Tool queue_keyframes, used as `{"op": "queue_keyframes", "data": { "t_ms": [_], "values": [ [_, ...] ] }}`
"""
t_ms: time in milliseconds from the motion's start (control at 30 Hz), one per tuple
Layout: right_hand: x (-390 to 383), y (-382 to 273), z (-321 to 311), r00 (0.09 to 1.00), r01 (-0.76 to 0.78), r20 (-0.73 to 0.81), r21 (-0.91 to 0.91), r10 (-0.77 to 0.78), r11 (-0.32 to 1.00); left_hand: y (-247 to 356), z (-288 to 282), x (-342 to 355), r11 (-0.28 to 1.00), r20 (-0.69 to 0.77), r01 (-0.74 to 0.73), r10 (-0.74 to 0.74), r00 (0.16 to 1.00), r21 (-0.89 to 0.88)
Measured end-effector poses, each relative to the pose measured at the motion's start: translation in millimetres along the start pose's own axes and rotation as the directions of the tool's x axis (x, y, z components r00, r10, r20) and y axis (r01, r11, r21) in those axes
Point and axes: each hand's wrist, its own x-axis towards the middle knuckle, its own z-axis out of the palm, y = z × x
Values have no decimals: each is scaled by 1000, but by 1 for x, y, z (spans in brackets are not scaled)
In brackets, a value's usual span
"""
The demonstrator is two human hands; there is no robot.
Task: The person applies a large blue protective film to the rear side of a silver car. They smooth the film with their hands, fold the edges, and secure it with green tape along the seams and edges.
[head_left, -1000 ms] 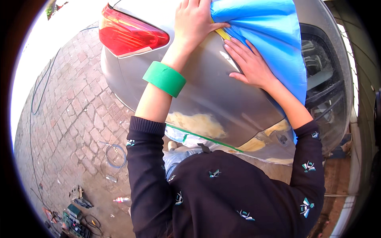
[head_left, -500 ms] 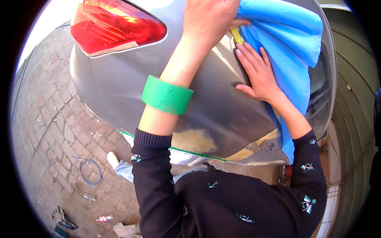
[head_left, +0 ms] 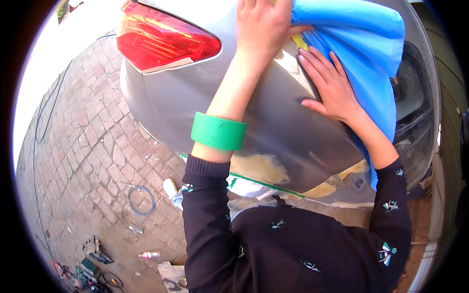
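Note:
In front of me is a car's grey rear body panel [head_left: 195, 97], with a red tail light [head_left: 166, 36] at upper left. Blue sheeting [head_left: 359, 53] drapes over its right side, with a strip of yellow masking tape [head_left: 299, 42] along the sheet's edge. My left hand [head_left: 264, 24] lies against the panel at the top, thumb stretched toward the tape; its fingertips are cut off by the picture's edge. Around my left wrist hangs a roll of green tape [head_left: 218, 132]. My right hand [head_left: 330, 88] rests with fingers spread, its fingertips by the tape and sheet edge.
Tan filler patches [head_left: 261, 168] mark the panel's lower part, above a green-taped edge [head_left: 266, 184]. On the brick paving [head_left: 107, 132] lie a coiled hose [head_left: 140, 200], a small bottle [head_left: 149, 255] and several tools [head_left: 90, 267]. A dark car window [head_left: 413, 88] shows at right.
The view has shifted, so the car and both hands appear farther right and more of the ground shows at left. Both hands keep nearly the same places on the panel.

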Motion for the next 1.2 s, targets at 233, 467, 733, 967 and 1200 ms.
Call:
{"op": "queue_keyframes", "data": {
  "t_ms": [233,467,733,967,1200],
  "values": [
    [-10,28,0,965,92,-261,199,-38,976,1,3,-1,995,-10,-7,8,1000,103],
    [-21,24,6,981,12,-193,126,12,992,4,-1,1,984,52,-24,15,999,176],
    [-9,21,12,983,9,-182,79,6,997,2,6,-1,983,92,-91,77,993,162],
    [6,18,25,989,19,-150,109,-3,994,-3,-8,4,987,164,-43,17,986,157],
    [11,1,14,992,-89,-83,65,94,994,12,-15,13,992,249,-28,-4,969,124]
  ]
}}
